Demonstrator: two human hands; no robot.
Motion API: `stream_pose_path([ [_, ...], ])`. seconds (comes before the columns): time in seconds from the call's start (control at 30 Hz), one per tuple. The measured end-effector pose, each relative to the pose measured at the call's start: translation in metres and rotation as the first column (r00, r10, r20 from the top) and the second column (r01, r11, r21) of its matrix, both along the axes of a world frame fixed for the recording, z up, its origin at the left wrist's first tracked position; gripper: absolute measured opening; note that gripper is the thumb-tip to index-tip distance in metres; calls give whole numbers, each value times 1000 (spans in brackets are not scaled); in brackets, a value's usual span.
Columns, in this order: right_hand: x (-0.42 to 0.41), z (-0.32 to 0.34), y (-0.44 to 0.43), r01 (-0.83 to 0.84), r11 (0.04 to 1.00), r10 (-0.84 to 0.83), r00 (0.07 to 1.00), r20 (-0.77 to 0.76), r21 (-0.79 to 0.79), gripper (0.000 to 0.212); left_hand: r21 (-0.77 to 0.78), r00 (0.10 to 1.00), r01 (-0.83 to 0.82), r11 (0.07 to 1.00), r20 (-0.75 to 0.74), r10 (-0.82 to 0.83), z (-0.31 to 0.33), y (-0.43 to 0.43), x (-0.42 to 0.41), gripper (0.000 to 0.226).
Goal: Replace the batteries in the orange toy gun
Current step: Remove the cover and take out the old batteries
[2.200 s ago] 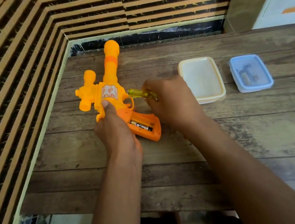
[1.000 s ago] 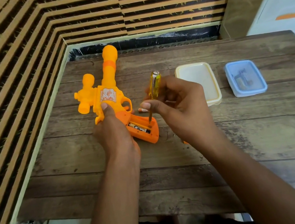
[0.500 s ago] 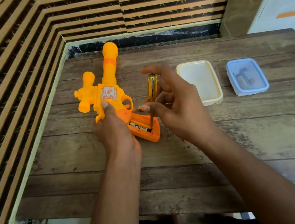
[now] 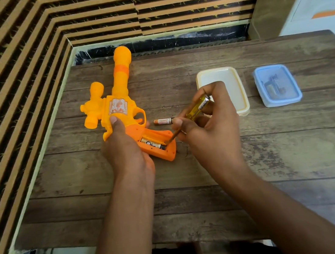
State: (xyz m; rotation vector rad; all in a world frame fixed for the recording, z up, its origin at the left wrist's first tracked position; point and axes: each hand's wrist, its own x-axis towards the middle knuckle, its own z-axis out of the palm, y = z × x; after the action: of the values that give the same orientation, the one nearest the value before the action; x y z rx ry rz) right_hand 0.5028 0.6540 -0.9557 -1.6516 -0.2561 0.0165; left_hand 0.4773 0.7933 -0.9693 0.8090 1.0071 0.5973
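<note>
Right hand (image 4: 204,127): closing around the screwdriver (image 4: 197,108), now tipping it lower than a moment ago, its tip prying the battery (image 4: 152,144) in the grip.
Left hand (image 4: 124,150): clamping the orange toy gun (image 4: 118,108) flat against the table (image 4: 278,152).
Change: one loose battery (image 4: 163,121) is now lying beside the trigger, so removal is looking half done.

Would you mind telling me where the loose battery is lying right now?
In the head view, the loose battery lies on the wooden table near its middle, just right of the toy gun trigger guard and left of the right hand holding the screwdriver.
</note>
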Motion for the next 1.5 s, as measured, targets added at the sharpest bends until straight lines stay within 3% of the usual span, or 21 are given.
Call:
stream_pose_path([
  [0.43, -1, 10, 1, 41, 945, -10, 995, -98, 325, 46, -50, 1000, -1, 999, 22, 2, -3, 4, 0, 30],
  [0.53, -4, 16, 4, -2, 941, 6, 1000, -11, 339, 44, -44, 1000, 11, 999, 19, -10, -4, 3, 2, 34],
  [0.63, -4, 18, 5, -125, 969, 82, 976, 203, 213, 46, -25, 1000, 26, 999, 3, -26, -5, 2, 1, 39],
  [0.77, 0, 22, 0, -273, 959, 283, 878, 386, -82, 66, -11, 999, 32, 999, 12, -32, -7, 3, 0, 41],
  [1.03, 3, 20, -4, -354, 830, 538, 712, 450, -432, 46, -19, 1000, -4, 1000, -11, 4, -8, 5, 0, 39],
  [1.2, 3, 14, 2, -204, 565, 631, 732, 259, -799, 31, -21, 1000, -7, 1000, 6, 7, -3, 2, 0, 37],
  [1.37, 6, 5, 2, -156, 636, 619, 687, 380, -755, 22, -20, 1000, -27, 999, 7, 27, -1, 2, 1, 39],
  [1.5, 9, 7, 3, -78, 757, 466, 760, 452, -649, 12, 4, 1000, -28, 1000, 3, 28, 2, 1, -1, 33],
])
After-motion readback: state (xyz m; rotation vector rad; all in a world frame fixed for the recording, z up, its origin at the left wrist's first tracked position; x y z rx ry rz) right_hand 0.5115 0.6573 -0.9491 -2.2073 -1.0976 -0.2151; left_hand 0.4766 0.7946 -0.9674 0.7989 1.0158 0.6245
